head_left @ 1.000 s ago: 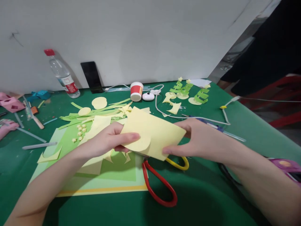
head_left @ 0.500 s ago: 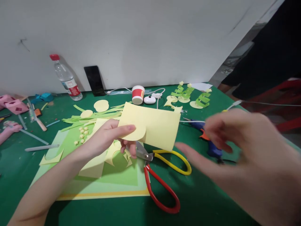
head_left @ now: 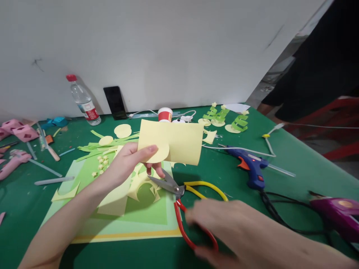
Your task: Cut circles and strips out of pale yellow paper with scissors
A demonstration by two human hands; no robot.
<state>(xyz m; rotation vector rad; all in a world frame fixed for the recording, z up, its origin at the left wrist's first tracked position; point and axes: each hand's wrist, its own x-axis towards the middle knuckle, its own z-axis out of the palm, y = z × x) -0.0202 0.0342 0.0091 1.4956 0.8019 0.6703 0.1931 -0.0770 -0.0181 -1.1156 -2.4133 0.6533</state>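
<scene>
My left hand (head_left: 131,161) pinches a pale yellow paper sheet (head_left: 175,142) with a round disc against it, thumb on top, held up above the table. Below it lie scissors (head_left: 193,203) with one yellow and one red handle loop, blades pointing left. My right hand (head_left: 232,231) is low over the red handle loop, blurred, fingers curved and touching or just above it. Yellow paper offcuts (head_left: 140,185) lie on a green sheet (head_left: 131,213) under my left hand.
A blue glue gun (head_left: 251,166) and a purple tool (head_left: 336,213) with black cords lie to the right. At the back stand a water bottle (head_left: 83,101), a phone (head_left: 114,102), a red-white cup (head_left: 164,114) and green paper trees (head_left: 224,116). Pink items (head_left: 17,130) lie far left.
My right hand let go of the yellow sheet, swung away, then dropped onto the scissors' red handle. My left hand lifted the sheet a little.
</scene>
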